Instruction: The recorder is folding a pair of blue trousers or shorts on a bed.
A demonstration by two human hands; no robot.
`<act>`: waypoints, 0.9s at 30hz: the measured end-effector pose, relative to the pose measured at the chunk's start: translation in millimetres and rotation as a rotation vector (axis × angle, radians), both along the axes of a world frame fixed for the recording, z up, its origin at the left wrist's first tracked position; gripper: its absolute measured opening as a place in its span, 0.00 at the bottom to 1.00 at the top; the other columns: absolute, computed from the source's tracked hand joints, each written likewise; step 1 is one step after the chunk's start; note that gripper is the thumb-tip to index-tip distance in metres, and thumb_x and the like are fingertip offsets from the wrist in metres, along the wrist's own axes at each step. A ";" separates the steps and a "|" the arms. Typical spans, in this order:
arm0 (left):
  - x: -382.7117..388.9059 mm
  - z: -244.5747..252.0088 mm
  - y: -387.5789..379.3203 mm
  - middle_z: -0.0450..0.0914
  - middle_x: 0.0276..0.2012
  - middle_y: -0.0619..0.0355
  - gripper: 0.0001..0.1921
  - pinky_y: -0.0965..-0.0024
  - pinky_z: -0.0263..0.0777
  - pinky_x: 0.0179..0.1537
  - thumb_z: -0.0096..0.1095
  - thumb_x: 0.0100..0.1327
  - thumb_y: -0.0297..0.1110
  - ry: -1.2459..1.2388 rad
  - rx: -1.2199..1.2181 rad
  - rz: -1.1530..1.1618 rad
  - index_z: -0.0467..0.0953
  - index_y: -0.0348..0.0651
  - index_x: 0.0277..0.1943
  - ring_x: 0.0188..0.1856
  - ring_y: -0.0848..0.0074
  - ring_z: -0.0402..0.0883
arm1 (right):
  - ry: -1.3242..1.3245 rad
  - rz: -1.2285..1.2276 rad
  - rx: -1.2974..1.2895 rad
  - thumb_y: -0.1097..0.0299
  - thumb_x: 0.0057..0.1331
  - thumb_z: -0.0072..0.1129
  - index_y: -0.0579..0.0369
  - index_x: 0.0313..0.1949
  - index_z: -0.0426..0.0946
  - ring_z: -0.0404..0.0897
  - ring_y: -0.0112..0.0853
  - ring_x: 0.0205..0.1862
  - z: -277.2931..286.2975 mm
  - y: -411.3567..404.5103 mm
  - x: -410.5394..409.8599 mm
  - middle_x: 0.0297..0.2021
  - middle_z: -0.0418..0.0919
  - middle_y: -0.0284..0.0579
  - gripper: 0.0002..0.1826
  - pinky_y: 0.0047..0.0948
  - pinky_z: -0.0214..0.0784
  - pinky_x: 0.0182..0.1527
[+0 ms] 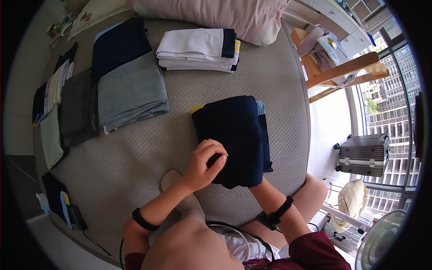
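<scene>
Before me lies a folded navy garment (233, 125), with light blue cloth showing at its right side and a yellow edge at its upper left. My left hand (207, 163) is over its lower left part, fingers curled and thumb near the fingertips; whether they pinch the cloth is unclear. Under the near right edge of the garment runs my right forearm (270, 195), and the hand itself is hidden beneath the cloth. Both arms wear black straps.
Folded white clothes (194, 49), a grey-blue folded garment (131, 87) and a dark navy one (118, 45) lie on the woven bed mat (135, 158). A pink pillow (216, 15) is at the far end. Right of the bed stand a wooden chair (341, 72), suitcase (364, 155) and fan (381, 241).
</scene>
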State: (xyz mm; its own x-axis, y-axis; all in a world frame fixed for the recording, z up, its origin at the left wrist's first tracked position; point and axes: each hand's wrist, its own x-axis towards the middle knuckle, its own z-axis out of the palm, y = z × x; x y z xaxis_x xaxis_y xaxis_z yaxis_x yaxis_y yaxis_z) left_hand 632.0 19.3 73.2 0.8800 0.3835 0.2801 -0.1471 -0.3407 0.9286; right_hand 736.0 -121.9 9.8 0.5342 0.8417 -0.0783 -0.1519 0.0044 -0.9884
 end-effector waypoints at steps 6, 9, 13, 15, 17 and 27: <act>-13.6 -14.9 1.3 0.63 0.57 0.47 0.25 0.56 0.58 0.56 0.57 0.58 0.46 0.164 0.203 0.155 0.68 0.42 0.55 0.58 0.54 0.62 | 0.285 -0.103 0.151 0.70 0.65 0.50 0.62 0.61 0.56 0.68 0.33 0.57 6.3 9.6 0.1 0.57 0.64 0.48 0.27 0.32 0.63 0.59; -16.2 -25.3 -14.1 0.46 0.66 0.41 0.44 0.37 0.46 0.59 0.60 0.50 0.63 0.170 0.437 0.021 0.54 0.51 0.66 0.66 0.38 0.44 | 0.975 0.156 0.396 0.56 0.70 0.37 0.61 0.63 0.55 0.66 0.36 0.60 -11.6 7.9 14.5 0.60 0.62 0.49 0.28 0.35 0.62 0.60; -8.7 -38.6 -46.5 0.38 0.68 0.38 0.52 0.27 0.34 0.57 0.65 0.40 0.66 0.107 0.539 -0.067 0.47 0.66 0.68 0.67 0.34 0.35 | 1.092 0.148 0.356 0.58 0.70 0.41 0.61 0.63 0.55 0.67 0.35 0.58 -8.6 4.2 25.1 0.60 0.62 0.48 0.27 0.34 0.65 0.57; -22.0 -59.1 -48.2 0.38 0.68 0.38 0.53 0.27 0.34 0.57 0.67 0.39 0.65 0.168 0.669 0.114 0.46 0.66 0.68 0.67 0.34 0.36 | 1.049 0.168 0.325 0.58 0.70 0.41 0.61 0.63 0.55 0.68 0.35 0.58 -17.0 17.2 10.5 0.60 0.63 0.48 0.27 0.34 0.66 0.57; -23.5 -49.2 -46.1 0.38 0.68 0.37 0.53 0.27 0.35 0.57 0.67 0.40 0.63 0.127 0.593 0.135 0.47 0.64 0.68 0.67 0.34 0.36 | 0.980 0.160 0.287 0.58 0.69 0.41 0.61 0.63 0.55 0.68 0.35 0.58 -19.2 23.8 8.0 0.60 0.63 0.48 0.27 0.34 0.66 0.57; -0.5 -14.2 -0.9 0.62 0.61 0.46 0.29 0.53 0.50 0.63 0.59 0.59 0.48 0.071 0.195 0.027 0.66 0.40 0.59 0.65 0.52 0.56 | 0.616 0.034 0.130 0.59 0.69 0.42 0.61 0.63 0.55 0.69 0.35 0.57 11.6 17.2 48.1 0.60 0.63 0.48 0.27 0.33 0.66 0.57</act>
